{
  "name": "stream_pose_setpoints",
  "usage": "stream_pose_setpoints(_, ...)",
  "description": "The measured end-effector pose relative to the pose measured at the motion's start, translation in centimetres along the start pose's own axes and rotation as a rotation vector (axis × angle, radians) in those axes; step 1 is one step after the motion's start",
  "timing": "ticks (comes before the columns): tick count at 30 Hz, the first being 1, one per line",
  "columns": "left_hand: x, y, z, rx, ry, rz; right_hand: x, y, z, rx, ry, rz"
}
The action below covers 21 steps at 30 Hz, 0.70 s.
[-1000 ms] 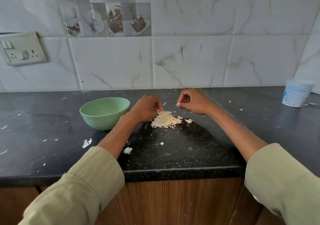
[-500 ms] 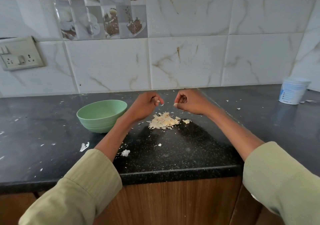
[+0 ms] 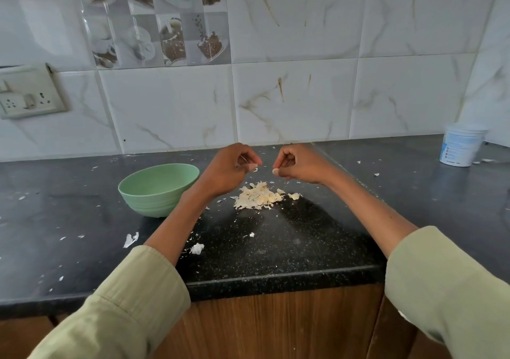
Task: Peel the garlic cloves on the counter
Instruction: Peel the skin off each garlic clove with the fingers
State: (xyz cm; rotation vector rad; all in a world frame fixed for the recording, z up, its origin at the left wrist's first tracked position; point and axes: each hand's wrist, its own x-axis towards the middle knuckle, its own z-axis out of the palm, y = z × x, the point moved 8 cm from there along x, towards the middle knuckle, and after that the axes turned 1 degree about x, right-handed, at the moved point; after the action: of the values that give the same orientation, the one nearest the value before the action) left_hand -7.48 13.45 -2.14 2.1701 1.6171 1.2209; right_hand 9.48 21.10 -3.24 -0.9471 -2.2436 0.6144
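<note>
A heap of pale garlic skins and cloves (image 3: 259,199) lies on the black counter (image 3: 276,242). Above its far side, my left hand (image 3: 227,172) has its fingers curled and pinches a small piece of garlic (image 3: 252,168) at its fingertips. My right hand (image 3: 299,163) hovers a short gap to the right, fingers curled, pinching a pale clove (image 3: 275,171) between thumb and finger. The two hands do not touch each other.
A green bowl (image 3: 158,190) stands left of my left forearm. A white tub (image 3: 462,146) sits at the far right by the wall. Loose skin scraps (image 3: 197,248) dot the counter. A switch socket (image 3: 27,95) is on the tiled wall at left.
Both hands have risen off the heap and moved slightly apart. The camera has tilted so the counter sits lower in view.
</note>
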Motion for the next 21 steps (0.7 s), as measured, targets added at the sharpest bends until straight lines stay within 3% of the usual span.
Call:
stream_pose_setpoints(6,0.0,0.9,0.0,0.154,0.016,0.105,0.1,0.2,0.1,-0.024,0.003,-0.005)
stream_pose_setpoints(13,0.0,1.2,0.0,0.136,0.041,0.145,0.1,0.0,-0.4,-0.013,0.024,-0.004)
stream_pose_setpoints(17,-0.3,1.4,-0.3,0.082,0.083,0.133,-0.2,0.8,0.4,-0.246,-0.119,0.031)
stream_pose_setpoints(21,-0.4,1.1,-0.3,0.012,0.119,0.084,0.2,0.5,0.8,-0.211,-0.154,0.028)
